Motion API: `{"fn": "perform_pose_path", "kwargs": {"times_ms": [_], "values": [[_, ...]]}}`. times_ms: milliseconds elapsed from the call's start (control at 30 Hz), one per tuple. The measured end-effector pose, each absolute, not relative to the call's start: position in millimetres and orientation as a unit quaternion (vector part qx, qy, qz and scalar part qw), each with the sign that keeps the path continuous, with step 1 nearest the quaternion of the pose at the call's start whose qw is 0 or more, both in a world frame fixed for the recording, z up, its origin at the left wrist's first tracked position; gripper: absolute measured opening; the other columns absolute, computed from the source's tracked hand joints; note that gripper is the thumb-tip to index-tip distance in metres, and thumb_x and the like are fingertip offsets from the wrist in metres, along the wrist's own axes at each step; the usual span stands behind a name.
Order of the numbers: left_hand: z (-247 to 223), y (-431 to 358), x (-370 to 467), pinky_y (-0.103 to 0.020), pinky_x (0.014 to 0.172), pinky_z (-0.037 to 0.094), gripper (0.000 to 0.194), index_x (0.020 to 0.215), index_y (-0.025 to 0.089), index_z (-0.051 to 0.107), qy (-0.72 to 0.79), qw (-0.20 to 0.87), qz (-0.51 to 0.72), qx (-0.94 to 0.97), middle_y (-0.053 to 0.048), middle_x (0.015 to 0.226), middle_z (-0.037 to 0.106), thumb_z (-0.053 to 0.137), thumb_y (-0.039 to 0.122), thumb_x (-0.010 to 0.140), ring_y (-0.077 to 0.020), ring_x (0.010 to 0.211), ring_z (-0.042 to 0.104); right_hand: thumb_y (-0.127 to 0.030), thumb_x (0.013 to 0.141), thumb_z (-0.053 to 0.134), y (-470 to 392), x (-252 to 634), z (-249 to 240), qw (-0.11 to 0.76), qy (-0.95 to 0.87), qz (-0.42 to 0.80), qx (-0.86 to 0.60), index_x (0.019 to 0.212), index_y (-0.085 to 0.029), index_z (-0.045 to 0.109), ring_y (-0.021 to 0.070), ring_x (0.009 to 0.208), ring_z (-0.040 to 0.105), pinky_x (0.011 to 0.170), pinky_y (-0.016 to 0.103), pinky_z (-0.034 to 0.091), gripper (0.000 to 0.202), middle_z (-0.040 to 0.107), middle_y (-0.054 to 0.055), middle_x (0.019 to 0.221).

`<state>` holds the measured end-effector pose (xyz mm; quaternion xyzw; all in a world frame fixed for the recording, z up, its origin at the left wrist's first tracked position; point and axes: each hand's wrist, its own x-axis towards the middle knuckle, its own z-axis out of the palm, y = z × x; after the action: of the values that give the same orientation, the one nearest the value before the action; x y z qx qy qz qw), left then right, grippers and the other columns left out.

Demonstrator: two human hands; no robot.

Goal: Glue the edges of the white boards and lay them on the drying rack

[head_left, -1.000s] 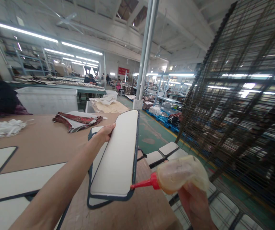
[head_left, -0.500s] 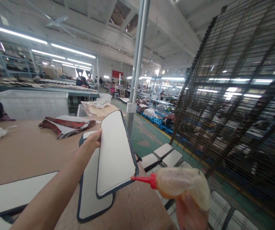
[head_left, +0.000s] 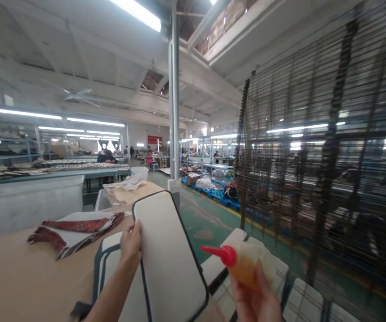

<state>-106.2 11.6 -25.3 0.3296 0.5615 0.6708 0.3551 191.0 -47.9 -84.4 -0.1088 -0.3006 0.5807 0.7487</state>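
Note:
My left hand (head_left: pixel 131 243) grips the left edge of a long white panel (head_left: pixel 168 255) with rounded corners and a dark border. This panel is held tilted above the table, its lower end reaching the frame's bottom. Behind it and under my left forearm lie similar dark-edged white panels (head_left: pixel 113 261), partly covered. My right hand (head_left: pixel 255 293) is wrapped round a squeeze bottle (head_left: pixel 246 268) of clear plastic with amber liquid inside, which looks like glue. Its red nozzle (head_left: pixel 215 251) points left toward the panel, with a gap between tip and edge.
Red-patterned fabric pieces (head_left: pixel 75 230) lie on the brown table (head_left: pixel 28 277). A white plastic bin (head_left: pixel 32 201) stands beyond. A grey post (head_left: pixel 174 112) rises ahead. At right is a tall wire rack (head_left: pixel 290 170), with more white panels (head_left: pixel 302 297) low in front of it.
The view has tilted up and turned slightly, so the scene sits lower. The bottle's nozzle has come away from the panel's lower right corner. Both hands keep their hold.

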Motion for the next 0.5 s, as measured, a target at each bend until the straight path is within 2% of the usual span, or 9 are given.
{"fn": "perform_pose_path", "kwargs": {"times_ms": [100,167,233,333,500], "values": [[-31.7,-7.3,-86.0,-0.032,0.07,0.041,0.041,0.085,0.022,0.055,0.597,0.224,0.705,0.309,0.0,0.073,0.06,0.055,0.06,0.069,-0.0231,0.079,0.055,-0.034,0.058,0.09,-32.9,201.2,-66.9,0.737,-0.168,0.646,-0.108,0.083,-0.021,0.076,0.0229,0.085,0.073,0.078,0.028,0.06,0.032,0.076,0.006,0.088],[-40.8,-21.3,-72.4,-0.035,0.074,0.041,0.046,0.085,0.021,0.057,0.612,0.175,0.692,0.339,-0.002,0.078,0.062,0.053,0.063,0.067,-0.0252,0.081,0.056,-0.027,0.043,0.096,-31.2,199.9,-67.0,0.724,-0.084,0.674,-0.124,0.076,-0.017,0.075,0.0236,0.079,0.073,0.073,0.029,0.062,0.04,0.076,0.007,0.082],[-52.2,-34.2,-60.4,-0.038,0.077,0.043,0.052,0.087,0.02,0.059,0.63,0.151,0.67,0.363,-0.005,0.082,0.065,0.05,0.067,0.065,-0.0277,0.083,0.058,-0.022,0.035,0.097,-32.7,193.5,-72.1,0.723,-0.021,0.677,-0.138,0.072,-0.016,0.073,0.024,0.074,0.073,0.067,0.029,0.063,0.044,0.076,0.007,0.077],[-68.2,-50.2,-47.1,-0.041,0.079,0.045,0.058,0.091,0.02,0.059,0.651,0.163,0.648,0.36,-0.008,0.089,0.067,0.049,0.07,0.064,-0.0306,0.088,0.061,-0.02,0.033,0.096,-34.3,183.5,-80.8,0.737,0.021,0.657,-0.157,0.074,-0.015,0.073,0.0231,0.069,0.073,0.061,0.028,0.063,0.048,0.076,0.008,0.077],[-80.0,-70.4,-33.6,-0.038,0.08,0.046,0.058,0.091,0.022,0.058,0.662,0.215,0.635,0.336,-0.006,0.088,0.07,0.052,0.072,0.062,-0.0294,0.09,0.062,-0.026,0.047,0.092,-29.1,183.4,-88.3,0.759,0.019,0.625,-0.182,0.079,-0.016,0.071,0.0201,0.07,0.072,0.061,0.024,0.061,0.04,0.076,0.006,0.08]]}}
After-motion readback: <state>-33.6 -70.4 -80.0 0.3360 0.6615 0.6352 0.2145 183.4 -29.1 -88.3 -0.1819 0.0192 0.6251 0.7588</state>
